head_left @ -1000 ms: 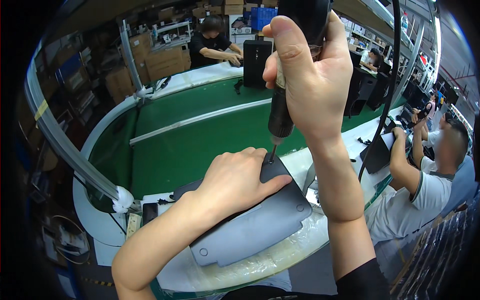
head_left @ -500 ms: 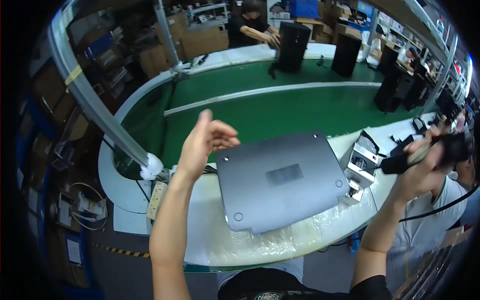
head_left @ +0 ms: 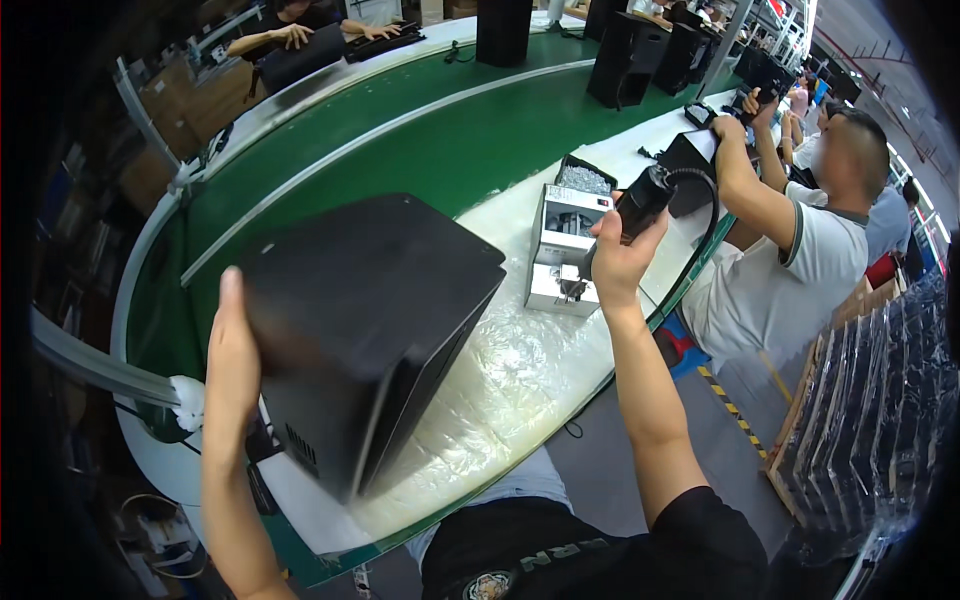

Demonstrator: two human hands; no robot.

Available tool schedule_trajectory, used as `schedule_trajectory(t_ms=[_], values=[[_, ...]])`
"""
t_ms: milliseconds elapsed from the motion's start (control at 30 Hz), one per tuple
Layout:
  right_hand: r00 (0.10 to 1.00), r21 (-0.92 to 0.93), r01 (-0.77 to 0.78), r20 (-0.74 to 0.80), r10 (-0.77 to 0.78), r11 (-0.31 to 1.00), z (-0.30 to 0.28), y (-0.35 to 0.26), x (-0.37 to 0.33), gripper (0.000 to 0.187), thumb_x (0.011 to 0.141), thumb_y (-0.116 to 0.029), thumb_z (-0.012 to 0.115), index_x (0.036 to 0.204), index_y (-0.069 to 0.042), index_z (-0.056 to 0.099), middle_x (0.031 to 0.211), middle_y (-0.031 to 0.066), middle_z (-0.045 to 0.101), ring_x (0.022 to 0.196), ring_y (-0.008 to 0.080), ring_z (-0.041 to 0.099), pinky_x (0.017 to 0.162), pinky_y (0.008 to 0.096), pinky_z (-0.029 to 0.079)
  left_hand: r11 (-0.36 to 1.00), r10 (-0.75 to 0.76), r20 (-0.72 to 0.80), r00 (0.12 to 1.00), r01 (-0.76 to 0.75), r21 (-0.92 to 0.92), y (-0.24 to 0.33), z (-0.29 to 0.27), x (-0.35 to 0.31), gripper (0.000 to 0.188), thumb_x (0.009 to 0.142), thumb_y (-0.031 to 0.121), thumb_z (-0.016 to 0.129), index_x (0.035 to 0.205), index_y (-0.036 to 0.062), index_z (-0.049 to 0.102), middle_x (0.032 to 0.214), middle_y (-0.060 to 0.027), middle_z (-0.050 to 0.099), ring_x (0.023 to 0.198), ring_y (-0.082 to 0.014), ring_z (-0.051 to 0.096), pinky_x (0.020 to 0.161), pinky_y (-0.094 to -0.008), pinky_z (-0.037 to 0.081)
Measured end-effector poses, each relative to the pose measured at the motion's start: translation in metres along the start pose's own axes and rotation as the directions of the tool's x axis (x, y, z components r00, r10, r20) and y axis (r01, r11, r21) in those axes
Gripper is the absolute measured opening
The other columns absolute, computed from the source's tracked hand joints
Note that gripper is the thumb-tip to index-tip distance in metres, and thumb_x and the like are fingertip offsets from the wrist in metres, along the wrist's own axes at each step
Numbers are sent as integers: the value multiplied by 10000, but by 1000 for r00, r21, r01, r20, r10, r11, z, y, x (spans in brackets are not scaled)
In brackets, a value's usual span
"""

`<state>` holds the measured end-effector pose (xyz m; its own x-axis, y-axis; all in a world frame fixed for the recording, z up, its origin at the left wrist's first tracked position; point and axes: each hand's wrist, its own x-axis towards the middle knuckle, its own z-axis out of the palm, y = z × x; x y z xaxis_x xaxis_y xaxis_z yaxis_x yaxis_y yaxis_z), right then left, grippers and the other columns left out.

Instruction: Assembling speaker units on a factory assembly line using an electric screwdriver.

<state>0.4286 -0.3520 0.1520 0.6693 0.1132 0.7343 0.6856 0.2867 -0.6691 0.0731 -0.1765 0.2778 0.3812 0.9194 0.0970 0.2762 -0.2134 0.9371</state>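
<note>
A large black speaker cabinet (head_left: 380, 260) stands tilted on the near end of the bench, its lower front corner smeared by motion. My left hand (head_left: 230, 345) grips its left side, thumb upward; the other fingers are partly hidden. In my right hand (head_left: 628, 262) is a black corded electric screwdriver (head_left: 643, 200), held raised with its cable looping off to the right. Just beside that hand sits a light-coloured screw feeder (head_left: 570, 215), with a tray of small screws (head_left: 585, 178) behind it. The screwdriver's tip is not clearly visible.
Clear film (head_left: 520, 370) covers the white bench top. A green conveyor belt (head_left: 400, 170) runs beyond, with more black cabinets (head_left: 625, 60) along it. Close on the right, a co-worker (head_left: 800, 240) works at the bench. Wrapped stacked goods (head_left: 860, 400) stand at the far right.
The cabinet has been tipped, so its footed panel no longer faces up. My left hand has come onto its side. My right hand, still holding the screwdriver, has moved left, and the view has turned right.
</note>
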Motion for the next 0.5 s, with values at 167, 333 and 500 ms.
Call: schedule_trajectory(t_ms=[167, 333, 500], values=[[997, 23, -45, 57, 43, 999, 2, -24, -2, 495, 944, -3, 531, 1367, -21, 274, 1084, 119, 591, 646, 96, 564, 557, 227, 481, 752, -82, 325, 942, -156, 641, 18, 34, 28, 735, 1032, 488, 263, 873, -130, 630, 894, -356, 626, 887, -498, 625, 857, -501, 457], [998, 174, -40, -32, 46, 984, 21, -107, 28, 490, 944, -27, 526, 1357, 12, 266, 1085, 160, 593, 602, 112, 566, 542, 238, 490, 710, 22, 442, 897, -325, 625, -40, 76, 22, 512, 987, 387, 414, 954, -60, 662, 903, -325, 650, 896, -467, 636, 865, -500, 484], [995, 382, 88, 15, -102, 920, 66, -184, 38, 404, 955, -146, 490, 1274, 65, 360, 1085, 212, 604, 557, 156, 580, 483, 259, 495, 717, 139, 428, 893, -389, 578, -59, 42, -4, 414, 931, 317, 574, 1081, -66, 616, 1041, -261, 637, 985, -419, 614, 881, -459, 488]])
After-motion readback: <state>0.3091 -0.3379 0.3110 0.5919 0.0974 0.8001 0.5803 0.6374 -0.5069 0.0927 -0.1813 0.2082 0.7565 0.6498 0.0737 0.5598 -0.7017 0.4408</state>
